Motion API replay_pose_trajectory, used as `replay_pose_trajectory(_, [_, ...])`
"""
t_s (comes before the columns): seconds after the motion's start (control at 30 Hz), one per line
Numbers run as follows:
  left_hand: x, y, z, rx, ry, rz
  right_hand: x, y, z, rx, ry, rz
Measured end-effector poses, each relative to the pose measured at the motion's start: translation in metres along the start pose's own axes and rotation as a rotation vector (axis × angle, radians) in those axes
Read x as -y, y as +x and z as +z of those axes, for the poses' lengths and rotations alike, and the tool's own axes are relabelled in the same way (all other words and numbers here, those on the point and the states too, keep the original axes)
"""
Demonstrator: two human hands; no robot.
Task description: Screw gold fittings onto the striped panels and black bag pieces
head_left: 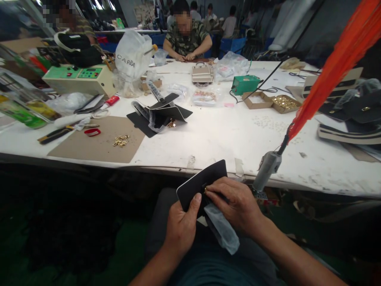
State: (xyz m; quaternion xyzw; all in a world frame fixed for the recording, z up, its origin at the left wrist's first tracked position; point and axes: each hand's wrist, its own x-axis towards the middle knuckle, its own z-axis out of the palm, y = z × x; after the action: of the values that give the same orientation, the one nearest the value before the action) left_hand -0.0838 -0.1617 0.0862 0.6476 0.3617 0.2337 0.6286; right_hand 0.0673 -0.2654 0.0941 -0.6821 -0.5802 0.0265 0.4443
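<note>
A black flat panel with a pale edge (196, 182), looking like a bag part, is held over my lap in front of the table edge. My left hand (181, 226) grips its lower left side, thumb on top. With thumb and forefinger, my right hand (235, 202) pinches a small gold metal fitting (206, 190) against the panel's face. Below my right hand hangs a translucent plastic wrap (222, 228). Farther up on the table lie black bag pieces (160, 113) with gold fittings, and gold hardware (120, 140) on a brown cardboard sheet (89, 147).
An orange strand bundle (333, 67) with a grey tool (268, 169) hangs at right. Behind are a green box (245, 84), a carton of gold parts (285, 103) and a control box (80, 79). Pliers (56, 134) lie left. A co-worker (189, 35) sits opposite.
</note>
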Motion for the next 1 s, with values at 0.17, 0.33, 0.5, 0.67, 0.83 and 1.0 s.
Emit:
replay_pose_trajectory(0.17, [0.007, -0.008, -0.009, -0.023, -0.013, 0.051, 0.018, 0.008, -0.001, 0.015, 0.021, 0.031])
replay_pose_trajectory(0.33, [0.015, -0.013, -0.02, -0.001, 0.085, 0.214, 0.028, 0.012, 0.005, 0.034, -0.001, 0.059])
replay_pose_trajectory(0.5, [0.023, -0.015, -0.029, 0.033, 0.08, 0.318, 0.032, 0.012, 0.016, 0.021, -0.073, 0.071])
replay_pose_trajectory(0.67, [0.029, -0.02, -0.033, 0.026, 0.019, 0.301, 0.036, 0.012, 0.027, -0.081, -0.161, 0.016])
replay_pose_trajectory(0.83, [0.037, -0.027, -0.032, 0.04, -0.023, 0.266, 0.044, 0.007, 0.039, -0.136, -0.199, -0.041])
replay_pose_trajectory(1.0, [0.037, -0.033, -0.032, 0.048, -0.039, 0.258, 0.047, -0.006, 0.045, -0.065, -0.166, -0.015])
